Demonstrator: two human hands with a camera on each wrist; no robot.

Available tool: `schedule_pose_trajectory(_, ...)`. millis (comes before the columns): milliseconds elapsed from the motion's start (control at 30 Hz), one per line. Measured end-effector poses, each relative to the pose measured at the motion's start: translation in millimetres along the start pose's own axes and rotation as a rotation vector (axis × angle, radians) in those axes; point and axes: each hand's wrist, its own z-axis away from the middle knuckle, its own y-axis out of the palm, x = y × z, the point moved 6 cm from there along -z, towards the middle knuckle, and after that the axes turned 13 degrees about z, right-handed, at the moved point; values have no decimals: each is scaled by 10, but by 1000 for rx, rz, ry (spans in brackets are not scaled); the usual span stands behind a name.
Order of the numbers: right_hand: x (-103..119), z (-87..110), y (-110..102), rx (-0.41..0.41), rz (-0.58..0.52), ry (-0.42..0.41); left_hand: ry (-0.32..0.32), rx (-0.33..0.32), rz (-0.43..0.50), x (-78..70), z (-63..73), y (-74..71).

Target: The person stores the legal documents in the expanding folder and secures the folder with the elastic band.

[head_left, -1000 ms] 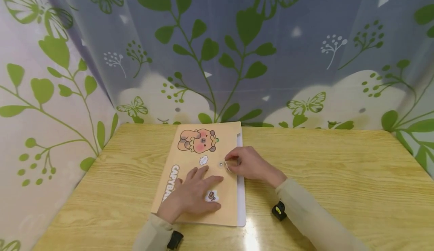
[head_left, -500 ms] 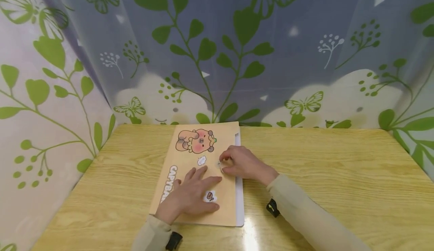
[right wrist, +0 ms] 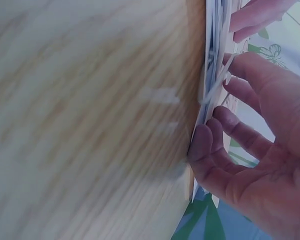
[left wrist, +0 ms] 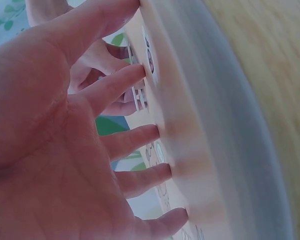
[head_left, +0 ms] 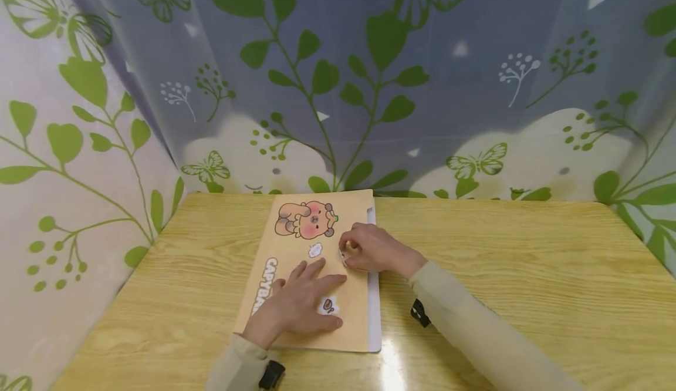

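Observation:
A peach document folder (head_left: 355, 332) with a cartoon capybara and white lettering lies flat on the table. My left hand (head_left: 301, 303) rests on its cover with fingers spread, and the left wrist view shows the fingertips (left wrist: 162, 171) touching it. At the folder's right edge my right hand (head_left: 372, 247) pinches a narrow whitish strap (right wrist: 220, 82) between thumb and fingers. In the right wrist view the strap bends round from the folder's edge onto the cover. The strap's end is at the cover's snap button, mostly hidden by the fingers. Whether they are fastened I cannot tell.
The wood-grain table (head_left: 502, 273) extends to both sides of the folder. A patterned curtain (head_left: 465, 86) with leaves and butterflies hangs along the back edge and the sides. Whitish sheets (head_left: 375, 320) show along the folder's right edge.
My right hand has shifted slightly left, bringing the strap's end over the snap button, which was in plain sight one second ago. The left hand has stayed in place on the folder.

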Motion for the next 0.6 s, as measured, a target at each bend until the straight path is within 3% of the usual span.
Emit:
schedule_pose_trajectory(200,-8,-3,10,18,-8,-23,23,-28,26,38,-31,-43)
schedule_pose_trajectory(600,21,-3,12,79,20,-45,69,25,84,90,-12,-84)
